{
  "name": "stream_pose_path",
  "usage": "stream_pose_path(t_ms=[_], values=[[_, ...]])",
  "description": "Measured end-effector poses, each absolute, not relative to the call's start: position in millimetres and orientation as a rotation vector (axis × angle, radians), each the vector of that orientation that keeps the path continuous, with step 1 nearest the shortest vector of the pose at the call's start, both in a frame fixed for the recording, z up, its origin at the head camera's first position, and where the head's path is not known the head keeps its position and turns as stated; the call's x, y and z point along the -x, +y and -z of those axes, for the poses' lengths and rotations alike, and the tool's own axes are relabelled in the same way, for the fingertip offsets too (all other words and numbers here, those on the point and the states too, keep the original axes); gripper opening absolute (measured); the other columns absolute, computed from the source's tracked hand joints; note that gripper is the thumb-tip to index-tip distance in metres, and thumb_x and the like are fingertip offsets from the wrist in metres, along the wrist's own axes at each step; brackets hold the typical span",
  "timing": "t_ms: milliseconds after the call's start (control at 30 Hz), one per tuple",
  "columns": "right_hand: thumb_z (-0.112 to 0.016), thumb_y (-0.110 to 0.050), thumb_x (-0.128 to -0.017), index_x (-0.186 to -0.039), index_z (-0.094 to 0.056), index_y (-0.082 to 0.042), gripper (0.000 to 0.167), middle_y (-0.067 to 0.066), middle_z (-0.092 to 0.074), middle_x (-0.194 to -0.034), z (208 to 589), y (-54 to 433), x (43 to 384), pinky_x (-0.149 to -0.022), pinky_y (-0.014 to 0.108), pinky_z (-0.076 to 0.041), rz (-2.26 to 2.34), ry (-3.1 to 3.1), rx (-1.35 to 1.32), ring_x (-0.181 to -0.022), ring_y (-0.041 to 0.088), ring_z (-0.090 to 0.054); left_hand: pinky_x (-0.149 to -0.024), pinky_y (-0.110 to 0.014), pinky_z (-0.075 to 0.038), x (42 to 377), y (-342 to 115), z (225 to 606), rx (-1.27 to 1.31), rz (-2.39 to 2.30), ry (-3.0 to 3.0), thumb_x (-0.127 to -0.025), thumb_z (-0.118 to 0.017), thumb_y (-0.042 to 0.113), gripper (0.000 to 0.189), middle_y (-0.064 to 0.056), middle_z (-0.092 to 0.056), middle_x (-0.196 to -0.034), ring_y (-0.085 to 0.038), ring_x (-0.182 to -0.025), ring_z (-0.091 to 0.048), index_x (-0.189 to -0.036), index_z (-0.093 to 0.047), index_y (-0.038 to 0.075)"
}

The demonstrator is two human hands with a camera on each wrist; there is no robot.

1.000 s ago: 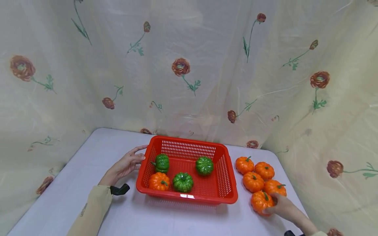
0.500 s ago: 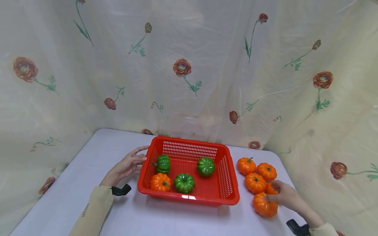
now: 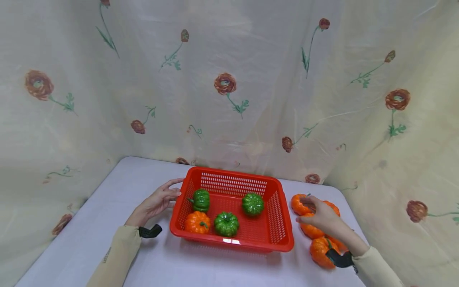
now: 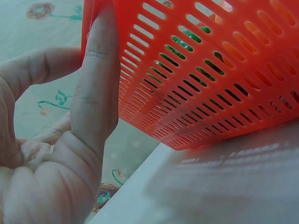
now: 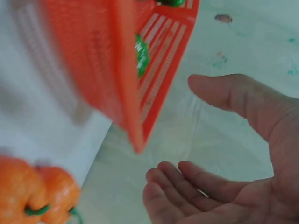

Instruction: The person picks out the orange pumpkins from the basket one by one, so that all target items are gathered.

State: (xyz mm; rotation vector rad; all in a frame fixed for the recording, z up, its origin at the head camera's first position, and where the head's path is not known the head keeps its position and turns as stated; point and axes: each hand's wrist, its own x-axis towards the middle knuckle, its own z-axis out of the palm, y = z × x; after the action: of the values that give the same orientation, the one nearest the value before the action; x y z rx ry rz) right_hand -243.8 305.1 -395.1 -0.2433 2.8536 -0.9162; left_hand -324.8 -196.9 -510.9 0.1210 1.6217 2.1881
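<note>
A red slotted basket (image 3: 279,223) stands mid-table with three green pumpkins (image 3: 226,224) and one orange pumpkin (image 3: 197,222) inside. My left hand (image 3: 159,199) rests with straight fingers (image 4: 96,84) flat against the basket's left wall (image 4: 196,84). To the right of the basket lies a cluster of several orange pumpkins (image 3: 320,252). My right hand (image 3: 317,213) hovers over the far ones, hiding part of them. In the right wrist view its palm (image 5: 261,186) is empty, with the fingers loosely curled and the thumb apart.
The white table (image 3: 107,191) is hemmed in by a floral curtain (image 3: 229,87) at the back and both sides. The right-hand pumpkins lie close to the table's right edge. Black wrist straps (image 3: 150,231) show on both sleeves.
My right hand left the nearest orange pumpkin and moved away from me, to above the far pumpkins. The left hand stayed on the basket wall.
</note>
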Motion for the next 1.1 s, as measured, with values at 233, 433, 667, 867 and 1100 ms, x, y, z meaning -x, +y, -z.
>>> stream_pose_path(t_ms=[233, 433, 667, 867, 1100], values=[[-0.076, -0.018, -0.082, -0.140, -0.041, 0.004, 0.071, 0.024, -0.049, -0.139, 391, 264, 260, -0.100, 0.053, -0.047, 1.024, 2.775, 0.492, -0.128, 0.043, -0.047, -0.077, -0.034, -0.059, 324, -197, 510, -0.127, -2.196, 1.605, -0.096, -0.055, 0.010, 0.064, -0.007, -0.053, -0.122, -0.017, -0.099, -0.066, -0.152, -0.025, 0.021], [-0.076, -0.014, -0.080, -0.139, -0.042, 0.002, 0.070, 0.022, -0.048, -0.141, 396, 226, 276, -0.105, 0.054, -0.042, 1.017, 2.692, 0.664, -0.130, 0.041, -0.046, -0.077, -0.034, -0.060, 324, -198, 509, -0.127, -2.207, 1.595, -0.095, -0.056, 0.009, 0.066, -0.007, -0.055, -0.119, -0.017, -0.097, -0.067, -0.152, -0.025, 0.020], [-0.080, -0.022, -0.078, -0.142, -0.041, -0.010, 0.076, 0.007, -0.048, -0.142, 410, 182, 285, -0.108, 0.050, -0.041, 0.923, 2.542, 0.868, -0.132, 0.031, -0.046, -0.078, -0.035, -0.059, 324, -197, 510, -0.111, -2.207, 1.593, -0.095, -0.056, 0.009, 0.065, -0.008, -0.053, -0.126, -0.018, -0.100, -0.066, -0.152, -0.027, 0.021], [-0.079, -0.021, -0.079, -0.143, -0.041, -0.013, 0.075, 0.004, -0.046, -0.145, 416, 147, 289, -0.111, 0.046, -0.038, 0.821, 2.424, 0.973, -0.134, 0.024, -0.044, -0.079, -0.035, -0.059, 324, -197, 512, -0.106, -2.208, 1.587, -0.096, -0.055, 0.009, 0.062, -0.007, -0.053, -0.127, -0.018, -0.100, -0.066, -0.151, -0.028, 0.021], [-0.079, -0.024, -0.079, -0.145, -0.038, -0.012, 0.078, 0.003, -0.042, -0.148, 420, 116, 292, -0.113, 0.042, -0.037, 0.660, 2.352, 1.066, -0.137, 0.023, -0.040, -0.080, -0.035, -0.059, 325, -198, 512, -0.123, -2.206, 1.590, -0.096, -0.055, 0.009, 0.065, -0.008, -0.052, -0.123, -0.017, -0.098, -0.066, -0.152, -0.025, 0.020]])
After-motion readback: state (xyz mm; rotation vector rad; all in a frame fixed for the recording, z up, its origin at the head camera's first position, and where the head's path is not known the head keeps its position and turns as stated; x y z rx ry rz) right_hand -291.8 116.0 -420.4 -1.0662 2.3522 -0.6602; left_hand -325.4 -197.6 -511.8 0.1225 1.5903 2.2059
